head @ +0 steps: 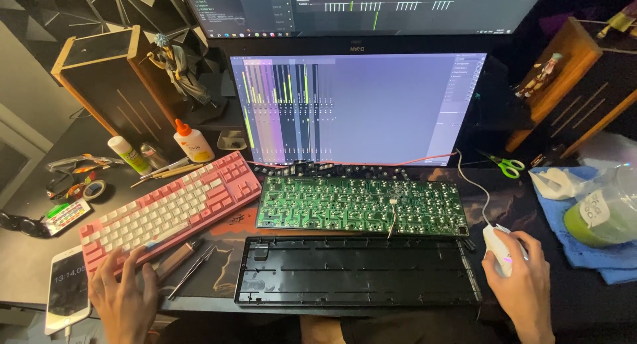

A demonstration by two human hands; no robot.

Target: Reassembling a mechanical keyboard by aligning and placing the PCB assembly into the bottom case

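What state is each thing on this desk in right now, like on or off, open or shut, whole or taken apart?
Lower monitor: on.
Green circuit board: bare, out of its case.
Black keyboard case: empty.
Pink keyboard: whole, left hand on its edge.
White mouse: under right hand.
Phone: screen lit.
Glue bottle: upright, capped.
Green scissors: lying flat.

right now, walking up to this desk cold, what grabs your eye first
The bare green circuit board lying mid-desk catches the eye first, with the empty black keyboard case just in front of it. Next is the pink and white keyboard angled at the left, where the left hand rests on its near corner. The right hand covers a white mouse, below the lit monitor.
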